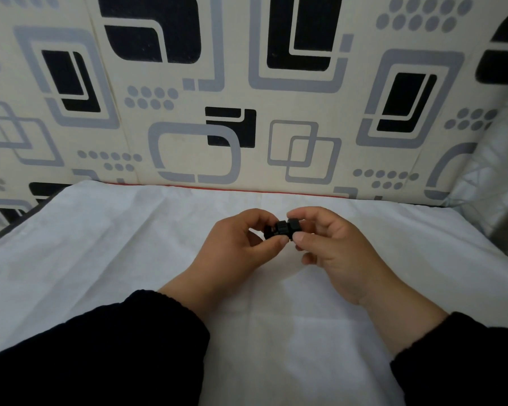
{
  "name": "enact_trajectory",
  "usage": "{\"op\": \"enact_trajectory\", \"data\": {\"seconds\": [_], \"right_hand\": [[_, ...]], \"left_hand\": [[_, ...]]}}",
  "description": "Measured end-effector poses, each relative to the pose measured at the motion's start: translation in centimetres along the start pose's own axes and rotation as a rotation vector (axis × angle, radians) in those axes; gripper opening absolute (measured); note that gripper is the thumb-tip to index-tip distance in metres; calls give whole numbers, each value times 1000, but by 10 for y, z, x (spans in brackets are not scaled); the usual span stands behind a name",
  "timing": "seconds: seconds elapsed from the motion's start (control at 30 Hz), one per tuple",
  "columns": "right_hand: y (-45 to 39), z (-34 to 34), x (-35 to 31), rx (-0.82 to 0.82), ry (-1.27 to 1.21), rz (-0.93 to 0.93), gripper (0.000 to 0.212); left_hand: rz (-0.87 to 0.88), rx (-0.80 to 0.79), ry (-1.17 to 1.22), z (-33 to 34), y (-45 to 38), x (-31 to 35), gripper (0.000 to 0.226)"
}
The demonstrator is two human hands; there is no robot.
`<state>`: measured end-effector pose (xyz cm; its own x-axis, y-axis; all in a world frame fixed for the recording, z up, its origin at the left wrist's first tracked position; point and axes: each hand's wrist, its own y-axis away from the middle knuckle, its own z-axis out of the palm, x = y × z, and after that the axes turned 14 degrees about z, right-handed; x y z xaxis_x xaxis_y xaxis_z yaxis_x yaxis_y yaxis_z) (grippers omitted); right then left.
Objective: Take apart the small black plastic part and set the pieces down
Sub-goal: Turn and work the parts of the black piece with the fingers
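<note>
While the small black part is in one piece, the left hand and right hand are pinching its ends; no pieces are lying on the white cloth.

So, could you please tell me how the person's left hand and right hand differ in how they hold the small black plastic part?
The left hand pinches the small black plastic part at its left end; the right hand pinches its right end. The left hand's grip leaves more of the part showing, while the right hand's fingers hide most of its end. Both use thumb and fingertips, above the white cloth.
</note>
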<state>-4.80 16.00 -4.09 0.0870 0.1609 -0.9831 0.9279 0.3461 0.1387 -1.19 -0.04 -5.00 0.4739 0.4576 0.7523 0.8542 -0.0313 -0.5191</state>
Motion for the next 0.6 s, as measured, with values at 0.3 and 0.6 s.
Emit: {"op": "enact_trajectory", "data": {"seconds": [0.3,0.6], "right_hand": [[-2,1,1,74,43,94,26],[-2,0,1,34,7,53,15]], "left_hand": [[32,5,-57,0,-1,1,19],[33,8,-43,0,-1,-1,18]]}}
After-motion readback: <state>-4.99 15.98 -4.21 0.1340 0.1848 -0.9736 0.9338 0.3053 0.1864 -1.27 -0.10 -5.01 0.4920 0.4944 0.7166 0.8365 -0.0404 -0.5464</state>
